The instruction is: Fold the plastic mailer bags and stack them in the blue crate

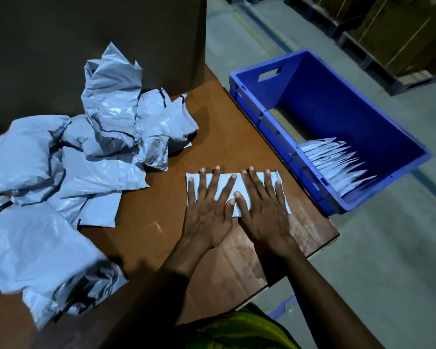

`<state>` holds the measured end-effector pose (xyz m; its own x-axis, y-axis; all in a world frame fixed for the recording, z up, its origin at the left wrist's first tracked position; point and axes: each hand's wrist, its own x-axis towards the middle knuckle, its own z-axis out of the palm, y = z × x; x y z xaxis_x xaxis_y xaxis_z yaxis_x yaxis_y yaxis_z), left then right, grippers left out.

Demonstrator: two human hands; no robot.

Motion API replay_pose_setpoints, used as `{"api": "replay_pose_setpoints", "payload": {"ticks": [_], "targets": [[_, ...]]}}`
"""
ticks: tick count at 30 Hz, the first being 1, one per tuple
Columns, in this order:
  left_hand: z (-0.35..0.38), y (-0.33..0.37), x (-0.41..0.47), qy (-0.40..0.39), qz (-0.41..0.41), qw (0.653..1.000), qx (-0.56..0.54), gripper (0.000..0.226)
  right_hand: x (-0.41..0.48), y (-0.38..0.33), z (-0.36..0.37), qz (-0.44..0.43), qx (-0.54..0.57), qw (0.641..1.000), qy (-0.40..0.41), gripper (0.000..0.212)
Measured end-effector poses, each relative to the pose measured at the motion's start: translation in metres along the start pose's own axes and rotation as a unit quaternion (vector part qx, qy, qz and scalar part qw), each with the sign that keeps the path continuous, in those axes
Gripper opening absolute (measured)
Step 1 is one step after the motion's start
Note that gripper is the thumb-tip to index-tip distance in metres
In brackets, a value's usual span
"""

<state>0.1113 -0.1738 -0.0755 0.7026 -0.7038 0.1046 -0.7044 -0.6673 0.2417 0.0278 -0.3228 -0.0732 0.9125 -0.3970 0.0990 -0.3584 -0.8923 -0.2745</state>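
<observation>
Nearest the camera, a green garment (239, 331) shows at the bottom edge, and two bare forearms reach forward over a brown table (227, 268). Both hands lie flat, fingers spread wide and gripping nothing: the left hand (207, 217) and the right hand (262, 215) press side by side, thumbs nearly touching, on one folded mailer (222, 182), a pale rectangle lying near the table's right edge. To the left, a pile (68, 172) of crumpled grey mailers covers that side of the table, from the near edge to the back; they overlap too much to count. Right of the table, just beside its edge and lower, one blue crate (363, 117) rests on the grey floor (388, 260). Inside it, a row of folded mailers (337, 167) leans in the near part, roughly ten corners showing, though the exact number cannot be told; the far part of the crate is bare. Behind the pile rises a dark wall (86, 34). Beyond the crate, blurred cartons (400, 34) line the far floor.
</observation>
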Motion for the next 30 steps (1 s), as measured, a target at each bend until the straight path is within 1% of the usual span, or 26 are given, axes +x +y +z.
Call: {"api": "replay_pose_setpoints", "payload": {"ticks": [4,5,6,8,9,10,12,14,16,18,21,23,25,27,28,30], "targets": [[-0.006,-0.018,-0.006,0.000,0.010,0.999,-0.049,0.057,0.003,0.002,-0.002,0.006,0.018,1.000,0.000,0.067],[-0.006,-0.025,-0.003,-0.005,0.012,0.997,-0.072,0.056,0.005,0.002,-0.003,0.008,0.022,1.000,-0.005,0.067],[-0.007,-0.033,-0.001,-0.003,0.002,0.993,-0.118,0.054,0.006,0.002,-0.003,0.009,0.034,0.999,-0.010,0.067],[-0.014,-0.054,0.001,0.038,-0.043,0.975,-0.213,0.049,0.007,0.000,-0.006,0.013,0.080,0.997,-0.003,0.064],[-0.018,-0.065,0.001,0.068,-0.055,0.969,-0.230,0.045,0.004,-0.004,-0.008,0.007,0.101,0.995,0.019,0.059],[-0.022,-0.074,0.001,0.083,-0.056,0.970,-0.222,0.042,0.001,-0.012,-0.009,-0.010,0.115,0.992,0.053,0.052],[-0.027,-0.087,0.001,0.073,-0.038,0.981,-0.175,0.038,-0.008,-0.034,-0.009,-0.067,0.133,0.982,0.120,0.036],[-0.031,-0.091,0.000,0.064,-0.026,0.991,-0.118,0.039,-0.016,-0.052,-0.005,-0.122,0.139,0.973,0.137,0.024],[-0.032,-0.090,-0.005,0.074,-0.019,0.995,-0.070,0.040,-0.019,-0.059,-0.001,-0.148,0.120,0.973,0.129,0.017],[-0.030,-0.087,-0.012,0.092,-0.017,0.995,-0.035,0.041,-0.015,-0.054,0.000,-0.134,0.094,0.977,0.135,0.010],[-0.027,-0.084,-0.026,0.119,-0.051,0.991,-0.016,0.037,-0.012,-0.046,-0.002,-0.067,0.066,0.981,0.172,0.004],[-0.026,-0.081,-0.033,0.134,-0.079,0.988,-0.009,0.033,-0.015,-0.045,0.000,-0.024,0.079,0.978,0.193,0.006],[-0.029,-0.077,-0.034,0.159,-0.081,0.984,-0.007,0.029,-0.021,-0.050,0.003,-0.002,0.114,0.976,0.187,0.008],[-0.032,-0.072,-0.028,0.187,-0.035,0.981,-0.032,0.027,-0.028,-0.055,0.006,0.013,0.166,0.972,0.163,0.010],[-0.034,-0.070,-0.021,0.179,0.002,0.982,-0.055,0.030,-0.030,-0.057,0.007,0.015,0.188,0.970,0.155,0.013],[-0.034,-0.068,-0.003,0.113,0.078,0.987,-0.086,0.043,-0.032,-0.059,0.008,0.011,0.199,0.969,0.144,0.019]]}}
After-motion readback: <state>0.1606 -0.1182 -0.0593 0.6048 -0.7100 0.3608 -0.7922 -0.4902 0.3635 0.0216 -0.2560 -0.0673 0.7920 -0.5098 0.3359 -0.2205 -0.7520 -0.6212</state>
